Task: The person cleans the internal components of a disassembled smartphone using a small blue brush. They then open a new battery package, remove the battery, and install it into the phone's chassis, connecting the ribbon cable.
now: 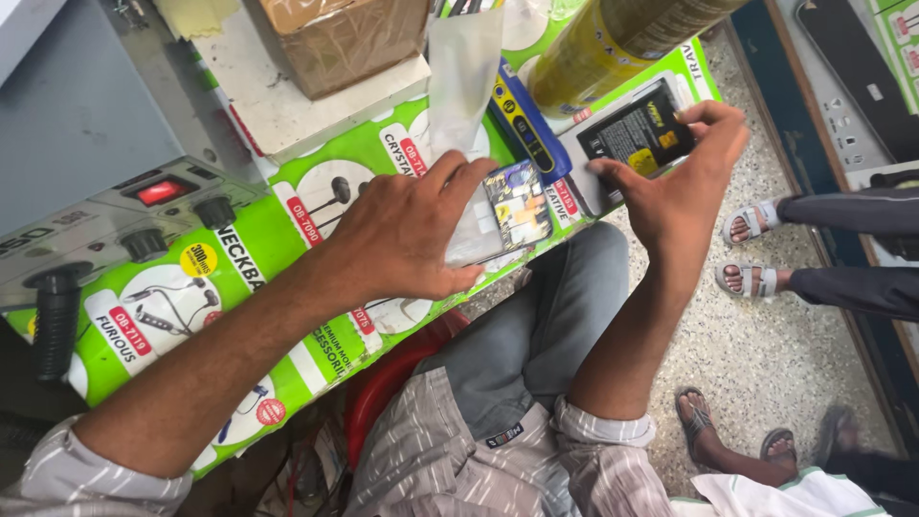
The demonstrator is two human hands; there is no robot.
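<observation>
The left hand [402, 235] rests flat on an opened phone [512, 206] on the green desk [287, 249], fingers spread. The right hand [680, 172] pinches a black battery [637, 134] beside it. Best to keep the phone pinned and the battery level.

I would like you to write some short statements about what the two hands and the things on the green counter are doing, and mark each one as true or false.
1. The right hand holds a flat black phone battery by its edges. True.
2. The left hand is lifted high in the air, touching nothing. False: it rests on an opened phone on the green counter.
3. The switch on the grey machine at the left glows red. True.
4. A red cylinder lies at the top of the counter. False: the cylinder is yellow.
5. Other people's sandalled feet stand on the speckled floor. True.
</observation>
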